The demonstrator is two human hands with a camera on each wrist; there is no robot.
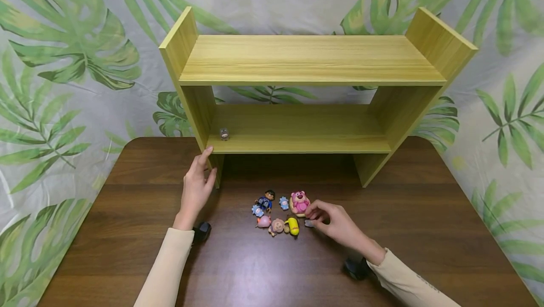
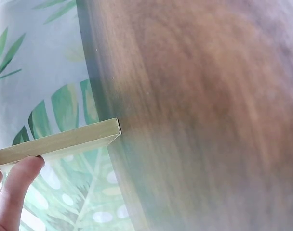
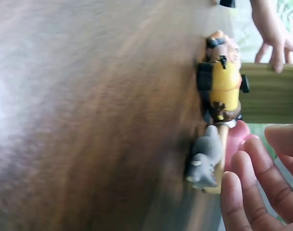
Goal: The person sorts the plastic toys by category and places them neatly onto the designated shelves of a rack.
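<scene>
My left hand (image 1: 197,189) touches the front edge of the shelf unit's left side panel (image 1: 193,123); in the left wrist view a fingertip (image 2: 33,166) rests against a board edge. Over the table, my right hand (image 1: 337,224) reaches to a small grey animal figurine (image 1: 309,223). The right wrist view shows that figurine (image 3: 204,159) lying beside loosely bent fingers (image 3: 233,192), not gripped. Just behind it is a pink bear figurine (image 1: 300,203) on a pale base. A yellow figurine (image 1: 292,225) lies to its left.
Other figurines lie on the brown table (image 1: 263,269): a tan one (image 1: 277,225), a pink one (image 1: 263,222), two blue ones (image 1: 284,203) and a dark-blue one with glasses (image 1: 266,200). A small grey-brown figurine (image 1: 224,133) stands on the middle shelf (image 1: 297,127), at left.
</scene>
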